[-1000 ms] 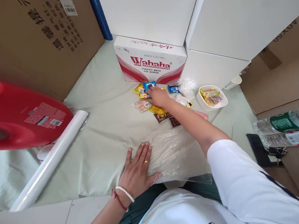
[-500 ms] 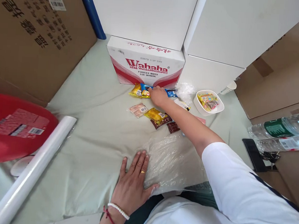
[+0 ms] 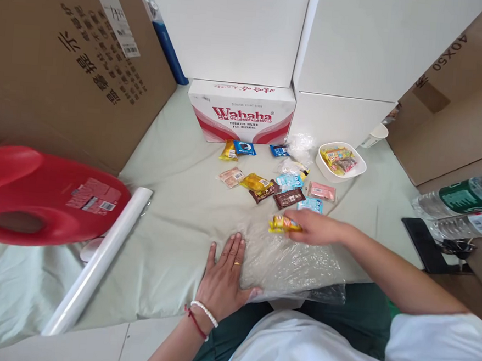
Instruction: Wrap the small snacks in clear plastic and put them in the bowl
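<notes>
My left hand [image 3: 225, 275] lies flat with fingers stretched out, its thumb side on the edge of a clear plastic sheet [image 3: 293, 261] spread on the cloth. Above that sheet, my right hand [image 3: 318, 228] grips a small yellow snack packet [image 3: 283, 224] between thumb and fingers. Beyond it lie several wrapped snacks: a dark brown packet [image 3: 289, 198], a yellow one [image 3: 257, 183], a pink one [image 3: 321, 191], light blue ones [image 3: 310, 205] and a pale pinkish one [image 3: 231, 177]. Near the carton are a blue packet [image 3: 244, 148] and another yellow packet [image 3: 229, 150].
A white bowl [image 3: 322, 172] of packets stands at the back right, beside crumpled clear plastic [image 3: 301, 147]. Behind is a Wahaha carton [image 3: 245, 117]. A red jug [image 3: 50, 194] and a white roll [image 3: 99, 258] lie left; plastic bottles [image 3: 466, 196] and a black phone [image 3: 420, 245] lie right.
My right hand has drawn back from beside the carton to above the plastic sheet, bringing the yellow snack packet with it. My left hand stays on the sheet's edge. The view has shifted slightly.
</notes>
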